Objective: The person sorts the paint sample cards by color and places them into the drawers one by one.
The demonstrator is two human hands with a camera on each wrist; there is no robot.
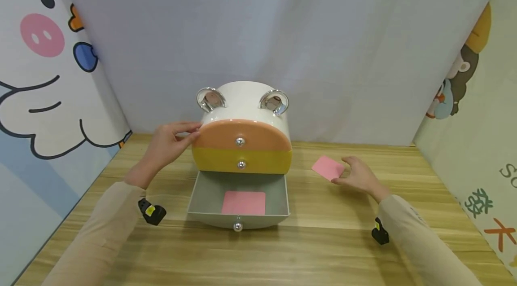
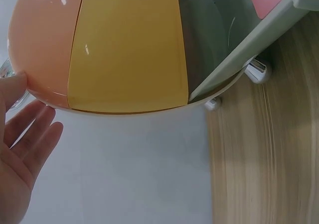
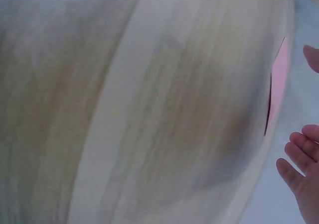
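Observation:
A small drawer box (image 1: 241,160) with a white top, orange and yellow upper drawers and a grey lower drawer (image 1: 202,191) stands on the table. The grey drawer is pulled out, and a pink card (image 1: 244,203) lies flat in it. At the upper left side of the box, my left hand (image 1: 167,140) rests its fingertips and thumb beside the orange drawer (image 2: 45,50). My right hand (image 1: 357,176) hovers over the table with thumb and fingers spread around the near corner of a second pink card (image 1: 328,168). In the right wrist view, this hand seems apart from that card (image 3: 279,84).
Two shiny silver rings (image 1: 211,99) stick up like ears from the box's top. Each drawer carries a round silver knob (image 1: 238,227). Behind the wooden table (image 1: 323,250) hangs a pale curtain (image 1: 343,52), with cartoon-printed panels (image 1: 44,79) at both sides.

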